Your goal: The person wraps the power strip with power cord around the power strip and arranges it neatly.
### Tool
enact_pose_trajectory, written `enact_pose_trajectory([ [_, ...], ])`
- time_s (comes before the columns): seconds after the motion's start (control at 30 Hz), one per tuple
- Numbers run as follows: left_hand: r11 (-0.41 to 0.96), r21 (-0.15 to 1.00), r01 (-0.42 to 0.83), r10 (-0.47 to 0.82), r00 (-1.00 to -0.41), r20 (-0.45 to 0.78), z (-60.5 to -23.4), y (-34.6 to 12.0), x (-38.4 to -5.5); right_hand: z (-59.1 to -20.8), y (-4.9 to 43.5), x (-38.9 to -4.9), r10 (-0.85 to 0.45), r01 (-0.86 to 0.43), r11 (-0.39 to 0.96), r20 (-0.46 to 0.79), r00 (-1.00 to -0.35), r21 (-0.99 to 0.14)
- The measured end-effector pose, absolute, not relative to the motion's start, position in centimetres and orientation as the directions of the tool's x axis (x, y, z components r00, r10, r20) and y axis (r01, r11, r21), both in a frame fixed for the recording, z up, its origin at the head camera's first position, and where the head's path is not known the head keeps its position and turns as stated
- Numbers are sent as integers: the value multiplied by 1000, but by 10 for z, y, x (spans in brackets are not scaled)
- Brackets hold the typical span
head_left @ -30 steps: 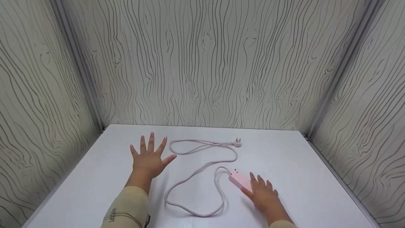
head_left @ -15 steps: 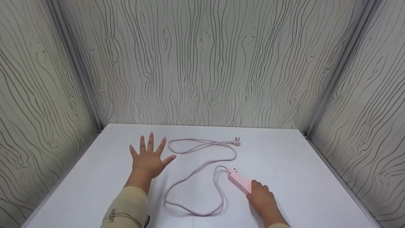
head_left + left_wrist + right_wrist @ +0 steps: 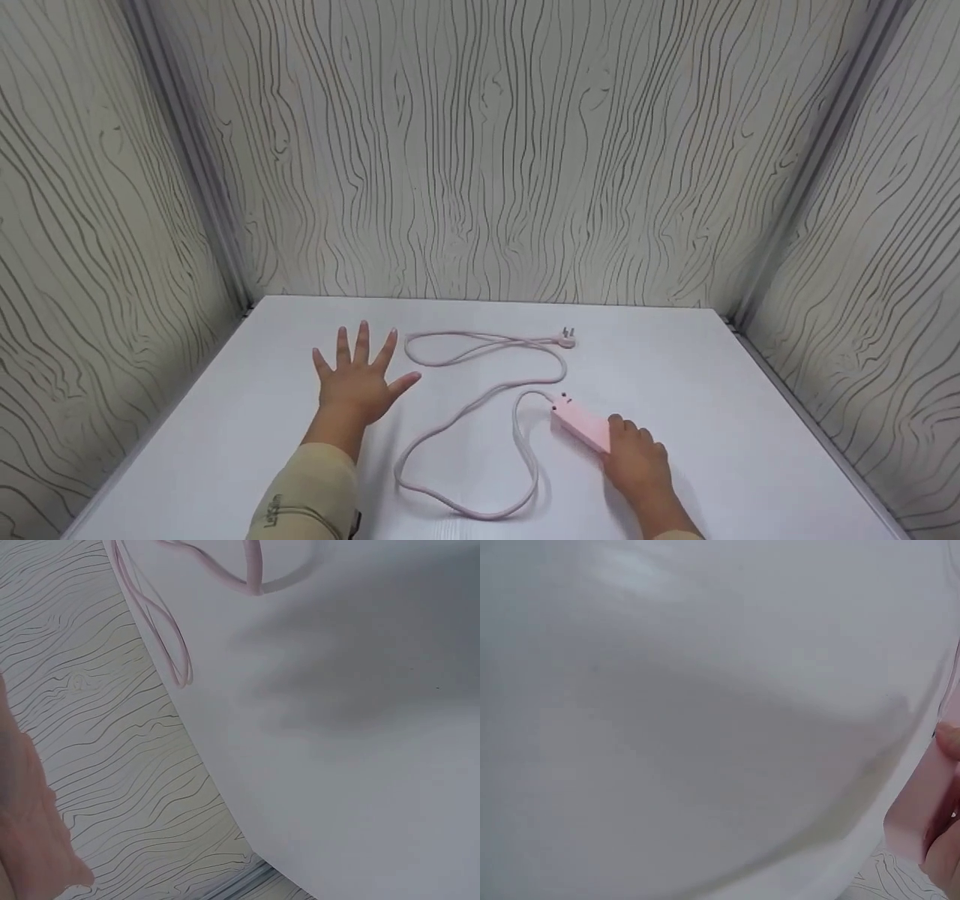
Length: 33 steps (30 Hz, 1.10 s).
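A pink power strip [image 3: 581, 425] is gripped at its near end by my right hand [image 3: 637, 457], the fingers curled over it. In the right wrist view the fingers hold the pink strip [image 3: 919, 802] at the right edge. From the strip's far end a pale pink cord [image 3: 532, 450] winds in loops across the white table to a plug [image 3: 565, 339] with its prongs up. My left hand [image 3: 356, 388] is spread flat in the air left of the cord, fingers straight, holding nothing. The left wrist view catches part of that hand [image 3: 34, 817] and loops of cord [image 3: 176, 652].
The white table [image 3: 720, 390] is enclosed by wood-grain patterned panels [image 3: 480, 150] at the back and on both sides. Dark grey corner posts [image 3: 187, 150] stand where the panels meet. The left hand casts a shadow on the table.
My right hand has closed its fingers round the near end of the power strip and shifted slightly right with it. The left hand stays spread in about the same place.
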State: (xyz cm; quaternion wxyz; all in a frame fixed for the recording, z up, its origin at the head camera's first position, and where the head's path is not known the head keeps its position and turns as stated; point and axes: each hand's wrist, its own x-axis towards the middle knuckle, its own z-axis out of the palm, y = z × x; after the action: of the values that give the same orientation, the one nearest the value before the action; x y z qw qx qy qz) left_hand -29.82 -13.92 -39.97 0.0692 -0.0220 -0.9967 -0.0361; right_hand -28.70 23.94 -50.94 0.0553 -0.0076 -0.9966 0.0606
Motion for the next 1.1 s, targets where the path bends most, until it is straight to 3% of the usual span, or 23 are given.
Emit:
enact_pose_trajectory([
  [0.2,997,54,46,39,-991,131,-402,-139,-299,-499,240,-291,-3,-30,989,186,-983,-146],
  [0.37,993,106,60,45,-988,145,-406,-131,-298,-490,236,-292,-42,-86,982,253,-967,-165],
  [0.53,933,338,122,82,-988,130,-419,-99,-293,-482,233,-290,-59,-119,976,309,-949,-182],
  [0.77,663,729,167,140,-985,99,-444,-45,-284,-475,225,-287,-81,-159,964,333,-939,-214],
  [1.0,452,891,44,125,-992,-15,-455,-28,-284,-469,212,-285,-92,-191,938,323,-942,-290],
  [1.1,383,923,50,145,-989,-7,-455,-27,-284,-469,207,-286,-104,-212,924,325,-940,-318],
])
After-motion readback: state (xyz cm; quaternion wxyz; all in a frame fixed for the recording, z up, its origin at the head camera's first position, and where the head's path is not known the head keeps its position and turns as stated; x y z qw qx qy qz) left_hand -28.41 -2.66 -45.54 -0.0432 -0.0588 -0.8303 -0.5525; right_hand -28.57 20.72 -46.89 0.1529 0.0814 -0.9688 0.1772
